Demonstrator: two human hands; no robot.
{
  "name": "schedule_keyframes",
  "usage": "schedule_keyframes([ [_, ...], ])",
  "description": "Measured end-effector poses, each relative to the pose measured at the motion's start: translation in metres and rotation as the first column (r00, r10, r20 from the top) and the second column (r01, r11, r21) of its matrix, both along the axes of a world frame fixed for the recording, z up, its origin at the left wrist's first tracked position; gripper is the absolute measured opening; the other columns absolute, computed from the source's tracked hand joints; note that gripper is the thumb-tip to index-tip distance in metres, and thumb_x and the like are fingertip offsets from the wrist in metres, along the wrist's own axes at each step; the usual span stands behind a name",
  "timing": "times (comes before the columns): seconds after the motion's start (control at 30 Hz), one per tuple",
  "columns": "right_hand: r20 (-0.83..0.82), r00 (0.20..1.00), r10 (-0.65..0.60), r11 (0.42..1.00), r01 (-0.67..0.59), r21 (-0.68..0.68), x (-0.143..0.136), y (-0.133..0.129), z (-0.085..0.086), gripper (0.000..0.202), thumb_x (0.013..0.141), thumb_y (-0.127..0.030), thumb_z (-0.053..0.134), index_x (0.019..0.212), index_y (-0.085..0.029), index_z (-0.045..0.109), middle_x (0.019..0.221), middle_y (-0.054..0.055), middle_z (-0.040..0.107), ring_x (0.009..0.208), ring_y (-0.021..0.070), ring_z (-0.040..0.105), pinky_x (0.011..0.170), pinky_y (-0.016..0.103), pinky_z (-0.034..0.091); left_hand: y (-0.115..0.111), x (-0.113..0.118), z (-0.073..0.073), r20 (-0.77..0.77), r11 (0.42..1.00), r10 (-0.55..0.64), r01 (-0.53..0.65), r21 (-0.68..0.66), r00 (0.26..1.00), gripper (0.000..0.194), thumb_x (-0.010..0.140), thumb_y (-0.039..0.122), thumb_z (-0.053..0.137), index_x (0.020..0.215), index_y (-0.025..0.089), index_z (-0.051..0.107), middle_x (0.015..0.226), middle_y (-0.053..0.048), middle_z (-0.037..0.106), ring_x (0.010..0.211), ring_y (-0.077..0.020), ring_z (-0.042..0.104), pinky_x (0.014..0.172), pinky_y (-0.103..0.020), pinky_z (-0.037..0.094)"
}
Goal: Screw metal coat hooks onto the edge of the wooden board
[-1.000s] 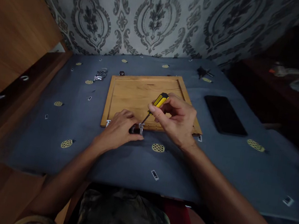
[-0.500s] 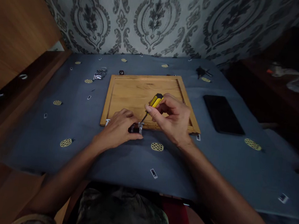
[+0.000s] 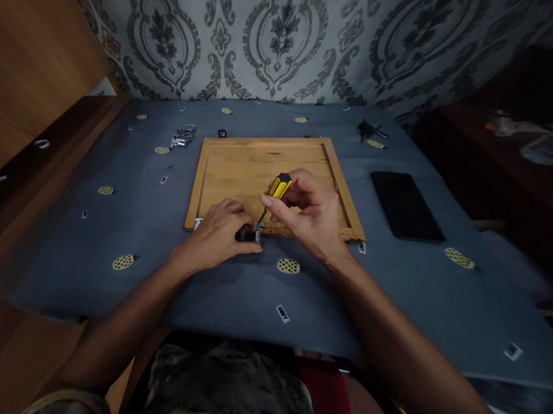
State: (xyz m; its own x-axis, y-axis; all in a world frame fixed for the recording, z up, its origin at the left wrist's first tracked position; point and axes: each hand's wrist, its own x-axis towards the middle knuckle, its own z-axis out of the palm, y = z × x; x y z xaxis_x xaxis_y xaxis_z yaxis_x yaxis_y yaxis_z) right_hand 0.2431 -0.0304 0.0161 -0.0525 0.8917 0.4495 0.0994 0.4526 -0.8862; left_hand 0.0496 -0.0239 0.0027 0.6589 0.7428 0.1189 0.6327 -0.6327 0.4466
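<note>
A framed wooden panel (image 3: pixel 251 167), like a small cabinet door, lies flat on the table. At its near edge sits a metal hinge (image 3: pixel 258 233) with a dark part beside it. My left hand (image 3: pixel 220 235) is closed around this hinge, thumb in front and fingers behind. My right hand (image 3: pixel 312 215) grips a yellow and black screwdriver (image 3: pixel 280 186) by its handle, above the panel. The screwdriver's shaft slants down to the hinge; its tip meets the hinge area, though the exact contact is too small to make out.
Several shiny metal pieces (image 3: pixel 183 136) lie left of the panel. A black tablet or large phone (image 3: pixel 407 206) lies to the right. Behind it is a dark object (image 3: pixel 370 131) of unclear kind. A blue patterned cloth (image 3: pixel 225 295) covers the table; a patterned curtain (image 3: pixel 282 33) hangs behind.
The screwdriver's handle has swung slightly left and stands a little more upright, my right hand moving with it. My left hand stays on the hinge. The whole view has shifted slightly.
</note>
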Motion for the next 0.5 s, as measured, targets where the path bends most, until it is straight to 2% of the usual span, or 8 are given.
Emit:
schedule_keyframes([
  [0.13, 0.016, 0.999, 0.037, 0.999, -0.038, 0.028, 0.0014, 0.0005, 0.0034, 0.041, 0.079, -0.056, 0.086, 0.084, -0.022, 0.062, 0.074, -0.004, 0.058, 0.057, 0.0091, 0.052, 0.051, 0.024, 0.047, -0.0008, 0.0006, 0.0031, -0.018, 1.0, 0.01, -0.01, -0.004, 1.0, 0.026, 0.087, 0.04, 0.084, 0.099, 0.019, 0.072, 0.104, -0.007, 0.069, 0.108, -0.0293, 0.062, 0.094, -0.044, 0.051],
  [0.27, 0.07, 0.996, 0.054, 0.998, -0.056, 0.035, 0.0031, -0.0002, 0.0047, 0.04, 0.085, -0.057, 0.08, 0.078, -0.021, 0.065, 0.069, -0.004, 0.057, 0.058, 0.0098, 0.054, 0.051, 0.024, 0.045, -0.0013, 0.0013, 0.0051, -0.027, 1.0, 0.012, -0.012, 0.003, 1.0, 0.027, 0.086, 0.039, 0.085, 0.099, 0.018, 0.073, 0.103, -0.007, 0.068, 0.106, -0.0288, 0.062, 0.093, -0.043, 0.051],
  [0.5, 0.054, 0.998, 0.028, 0.999, -0.03, 0.031, 0.0043, 0.0012, 0.0007, 0.04, 0.081, -0.058, 0.084, 0.084, -0.02, 0.07, 0.063, -0.005, 0.056, 0.051, 0.0086, 0.051, 0.047, 0.024, 0.043, -0.0012, 0.0016, 0.0041, -0.025, 1.0, 0.012, -0.012, 0.025, 1.0, 0.028, 0.085, 0.04, 0.086, 0.096, 0.019, 0.072, 0.101, -0.006, 0.068, 0.104, -0.0283, 0.063, 0.09, -0.041, 0.051],
])
